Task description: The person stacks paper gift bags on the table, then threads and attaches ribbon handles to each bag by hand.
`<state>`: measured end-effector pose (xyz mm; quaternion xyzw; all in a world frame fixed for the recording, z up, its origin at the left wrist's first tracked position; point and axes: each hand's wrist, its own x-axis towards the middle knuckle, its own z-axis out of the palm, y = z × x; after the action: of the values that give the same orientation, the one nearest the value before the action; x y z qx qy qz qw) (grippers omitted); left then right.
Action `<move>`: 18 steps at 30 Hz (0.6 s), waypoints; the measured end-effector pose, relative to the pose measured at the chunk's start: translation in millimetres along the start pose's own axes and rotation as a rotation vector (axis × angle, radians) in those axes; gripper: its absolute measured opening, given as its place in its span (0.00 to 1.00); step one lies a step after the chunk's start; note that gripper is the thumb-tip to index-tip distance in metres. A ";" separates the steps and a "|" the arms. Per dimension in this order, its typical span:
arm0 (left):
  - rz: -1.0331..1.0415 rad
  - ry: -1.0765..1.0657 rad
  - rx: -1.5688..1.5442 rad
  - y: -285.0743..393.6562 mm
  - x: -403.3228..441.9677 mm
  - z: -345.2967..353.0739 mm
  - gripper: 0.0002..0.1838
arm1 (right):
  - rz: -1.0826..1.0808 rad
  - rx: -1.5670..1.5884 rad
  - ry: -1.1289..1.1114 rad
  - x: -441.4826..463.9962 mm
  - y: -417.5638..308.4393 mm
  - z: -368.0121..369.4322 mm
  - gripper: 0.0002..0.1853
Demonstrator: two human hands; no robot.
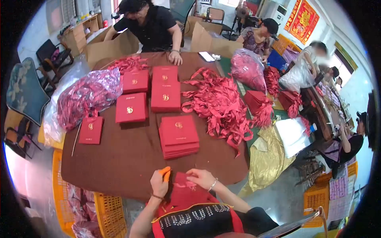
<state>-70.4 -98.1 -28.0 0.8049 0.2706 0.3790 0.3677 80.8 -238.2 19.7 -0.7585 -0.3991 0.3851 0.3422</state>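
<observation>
At the table's near edge, my left hand (159,183) is closed, with bright orange showing at its fingertips. I cannot tell whether this orange piece (166,173) is a finger cover or a small tool. My right hand (202,179) has its fingers bent and pinched on the upper edge of a red ribboned piece (180,183) that hangs over my lap. More red material lies below it, partly hidden by my apron (194,216). Just beyond my hands stands a stack of flat red gift bags (180,133) with gold logos.
More red bag stacks (166,95) and a single bag (91,130) lie on the brown table (119,158). A heap of red ribbons (218,107) covers its right side; a plastic sack (87,95) sits left. Orange crates (111,214) stand below. Several other people work around.
</observation>
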 end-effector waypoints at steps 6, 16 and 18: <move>-0.093 -0.002 -0.083 3.9 -3.2 -0.7 0.12 | -0.060 -0.056 0.016 -1.3 13.2 -10.4 0.19; -0.478 -0.096 -0.501 59.1 15.6 3.4 0.10 | -0.181 -0.237 -0.031 35.9 -8.2 -17.3 0.15; -0.508 -0.096 -0.504 58.9 17.0 9.5 0.11 | -0.238 -0.289 -0.032 40.3 -8.1 -14.4 0.14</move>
<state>-43.8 -124.0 21.7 0.6128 0.3426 0.2923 0.6493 105.9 -202.6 20.6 -0.7408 -0.5427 0.2928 0.2663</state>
